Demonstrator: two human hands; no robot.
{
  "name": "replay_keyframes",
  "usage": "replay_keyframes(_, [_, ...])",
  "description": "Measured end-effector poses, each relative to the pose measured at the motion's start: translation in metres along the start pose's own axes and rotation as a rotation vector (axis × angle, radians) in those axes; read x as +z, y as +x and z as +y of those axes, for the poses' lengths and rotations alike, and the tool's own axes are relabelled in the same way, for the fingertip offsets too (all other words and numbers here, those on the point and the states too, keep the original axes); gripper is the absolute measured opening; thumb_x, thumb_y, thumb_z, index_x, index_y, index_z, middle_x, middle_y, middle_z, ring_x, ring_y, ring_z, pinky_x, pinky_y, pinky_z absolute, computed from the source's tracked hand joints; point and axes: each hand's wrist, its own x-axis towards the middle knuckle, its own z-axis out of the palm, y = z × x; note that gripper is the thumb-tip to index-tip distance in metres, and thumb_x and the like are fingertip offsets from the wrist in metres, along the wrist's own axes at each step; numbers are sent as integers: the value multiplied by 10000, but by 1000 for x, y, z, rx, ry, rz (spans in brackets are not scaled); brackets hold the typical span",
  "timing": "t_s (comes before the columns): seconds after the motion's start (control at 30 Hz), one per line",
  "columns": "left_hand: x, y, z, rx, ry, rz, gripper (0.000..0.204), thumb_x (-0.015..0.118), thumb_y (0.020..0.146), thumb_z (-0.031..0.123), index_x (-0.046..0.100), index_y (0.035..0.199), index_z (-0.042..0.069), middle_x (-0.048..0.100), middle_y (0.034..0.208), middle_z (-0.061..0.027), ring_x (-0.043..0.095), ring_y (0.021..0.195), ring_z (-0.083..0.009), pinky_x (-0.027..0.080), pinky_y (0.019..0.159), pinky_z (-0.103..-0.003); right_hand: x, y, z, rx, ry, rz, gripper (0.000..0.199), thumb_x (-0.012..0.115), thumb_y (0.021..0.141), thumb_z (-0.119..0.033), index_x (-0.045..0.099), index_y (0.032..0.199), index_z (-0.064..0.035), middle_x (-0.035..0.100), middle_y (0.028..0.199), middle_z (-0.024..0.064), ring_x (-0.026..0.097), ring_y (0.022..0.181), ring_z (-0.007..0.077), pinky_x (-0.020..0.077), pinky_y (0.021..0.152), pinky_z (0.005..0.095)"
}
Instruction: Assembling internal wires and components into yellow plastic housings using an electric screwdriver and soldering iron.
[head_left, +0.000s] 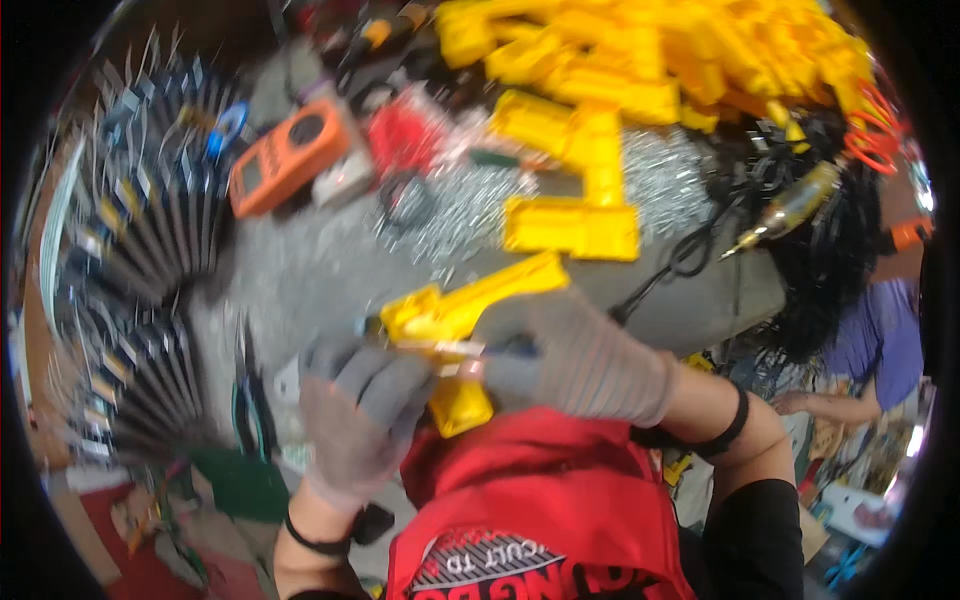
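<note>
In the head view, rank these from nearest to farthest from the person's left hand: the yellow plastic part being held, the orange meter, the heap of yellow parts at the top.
1. Yellow plastic part: touching the left hand, held between both gloved hands.
2. Orange meter: up and left on the grey bench.
3. Heap of yellow parts: farthest, at the top right.

Cluttered grey desk
On it lie a heap of yellow housings, a pile of screws, an orange meter, black cables and fanned dark strips.
</note>
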Motion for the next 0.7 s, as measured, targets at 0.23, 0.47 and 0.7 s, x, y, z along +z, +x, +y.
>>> replay_keyframes(0.23, [-7, 1, -7, -19, -97, 19, 205, 743, 761, 161, 646, 936, 117, 624, 824, -48, 574, 796, -289, 457, 738, -400, -9, 14, -11, 246, 65, -42, 271, 738, 837, -234, 658, 852, 24, 586, 671, 108, 493, 548, 137, 425, 528, 304])
replay_keyframes(0.47, [-3, -6, -6, -8, -151, 100, 206, 753, 748, 155, 659, 927, 116, 626, 819, -40, 573, 803, -278, 462, 736, -395, 5, 10, -10, 187, 20, -15, 300, 723, 849, -256, 660, 817, 36, 512, 577, 82, 445, 538, 117, 409, 528, 293])
replay_keyframes(0.7, [-3, -9, -6, -122, -221, 128, 178, 761, 735, 134, 665, 879, 95, 617, 793, -45, 568, 792, -275, 466, 721, -382, 5, 13, -3, 146, 33, 6, 374, 605, 915, -317, 657, 800, 35, 484, 561, 96, 407, 506, 129, 347, 473, 330])
